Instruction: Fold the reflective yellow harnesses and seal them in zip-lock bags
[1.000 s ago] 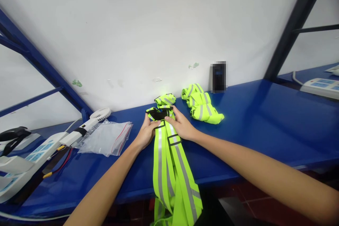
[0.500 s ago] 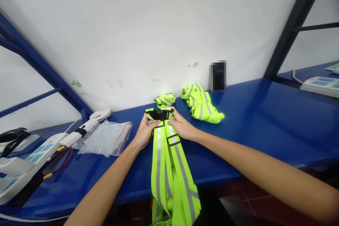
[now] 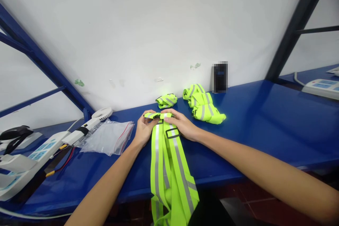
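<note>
A neon yellow reflective vest made of straps, with grey stripes and black buckles, hangs from the blue table over its front edge. Its upper end is folded into a short flat bundle between my hands. My left hand pinches the left side of that fold, and my right hand grips the right side with the thumb on top. A black slide buckle lies on the strap just below my right hand. Behind the fold sits a rolled neon bundle; several more rolled bundles lie to the right.
On the left are clear zip bags, a small white fan, a white power strip and loose wires with yellow connectors. A dark, blurred-out object leans on the wall behind the blue table.
The top of the vest has been turned over, so the black buckle that showed between my hands is now mostly covered by yellow strap. The view has shifted slightly.
</note>
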The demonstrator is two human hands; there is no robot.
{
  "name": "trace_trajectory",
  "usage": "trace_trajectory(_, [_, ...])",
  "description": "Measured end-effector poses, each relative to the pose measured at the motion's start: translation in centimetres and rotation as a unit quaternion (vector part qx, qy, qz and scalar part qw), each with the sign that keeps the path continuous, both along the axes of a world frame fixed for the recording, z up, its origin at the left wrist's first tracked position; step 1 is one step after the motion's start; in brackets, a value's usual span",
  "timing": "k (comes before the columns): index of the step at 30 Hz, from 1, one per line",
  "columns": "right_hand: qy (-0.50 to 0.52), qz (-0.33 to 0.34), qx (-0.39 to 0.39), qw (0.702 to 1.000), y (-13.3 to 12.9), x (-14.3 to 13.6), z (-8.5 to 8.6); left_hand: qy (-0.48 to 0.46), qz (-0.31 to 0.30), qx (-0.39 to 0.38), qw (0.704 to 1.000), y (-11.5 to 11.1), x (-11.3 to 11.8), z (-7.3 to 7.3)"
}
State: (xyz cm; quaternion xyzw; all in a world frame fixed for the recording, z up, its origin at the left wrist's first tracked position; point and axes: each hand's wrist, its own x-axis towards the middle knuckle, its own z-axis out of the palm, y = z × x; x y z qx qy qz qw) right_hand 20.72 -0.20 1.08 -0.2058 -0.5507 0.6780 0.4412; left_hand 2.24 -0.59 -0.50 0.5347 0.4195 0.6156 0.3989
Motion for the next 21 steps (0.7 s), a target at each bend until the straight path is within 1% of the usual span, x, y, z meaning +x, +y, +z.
trace_trajectory(2, [0.003, -0.014, -0.008, 1.000, 0.0, 0.0, 0.1, 0.010, 0.000, 0.009, 1.000, 0.0, 0.0, -0.1])
trace_trajectory(4, [0.016, -0.018, -0.046, 0.999, 0.1, 0.0, 0.1, 0.009, -0.008, 0.002, 1.000, -0.1, 0.0, 0.0])
trace_trajectory(6, [0.018, -0.028, -0.075, 0.997, 0.4, 0.1, 0.0, 0.000, -0.030, -0.008, 1.000, -0.3, 0.0, 0.2])
trace_trajectory(7, [0.013, -0.034, -0.077, 0.996, 0.6, 0.1, 0.0, -0.009, -0.048, -0.012, 0.999, -0.5, -0.1, 0.2])
trace_trajectory(10, [-0.018, -0.053, -0.030, 0.998, 1.0, 0.4, -0.2, -0.039, -0.091, -0.025, 0.995, -0.7, -0.2, 0.3])
trace_trajectory(11, [-0.029, -0.058, -0.012, 0.998, 1.1, 0.5, -0.2, -0.045, -0.089, -0.027, 0.995, -0.7, -0.2, 0.3])
trace_trajectory(13, [-0.043, -0.060, 0.012, 0.997, 1.0, 0.6, -0.2, -0.043, -0.066, -0.030, 0.996, -0.6, -0.1, 0.3])
trace_trajectory(16, [-0.051, -0.058, 0.018, 0.997, 1.0, 0.7, -0.4, -0.057, -0.036, -0.040, 0.997, -0.5, 0.1, 0.6])
trace_trajectory(19, [-0.062, -0.063, 0.048, 0.995, 1.1, 0.6, -0.9, -0.086, -0.045, -0.066, 0.993, -0.6, 0.4, 1.1])
trace_trajectory(21, [-0.070, -0.066, 0.078, 0.992, 1.3, 0.6, -1.3, -0.090, -0.059, -0.102, 0.989, -0.7, 0.6, 1.3])
